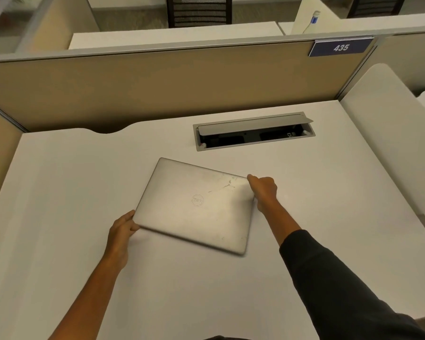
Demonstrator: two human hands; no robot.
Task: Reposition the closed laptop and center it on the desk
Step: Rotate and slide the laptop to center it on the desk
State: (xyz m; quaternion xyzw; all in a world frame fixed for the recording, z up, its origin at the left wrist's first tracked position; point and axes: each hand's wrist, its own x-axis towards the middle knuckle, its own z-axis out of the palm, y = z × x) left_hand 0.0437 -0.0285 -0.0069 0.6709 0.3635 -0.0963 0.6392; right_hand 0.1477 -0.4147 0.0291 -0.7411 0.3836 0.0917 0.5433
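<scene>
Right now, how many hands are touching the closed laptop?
2. The left hand grips the silver laptop at its near-left corner; the right hand holds its far-right corner. No other hands are visible.

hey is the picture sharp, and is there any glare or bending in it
Head view: mostly sharp, but the laptop shows slight motion smear along its near edge; soft sheen on its lid near the right hand, no hard glare; warm dim light; wide-angle lens bows the partition and the desk edges.

left hand (122,227): fingers curled, gripping, forearm bare | right hand (264,190): curled, gripping, dark sleeve pushed up
</scene>
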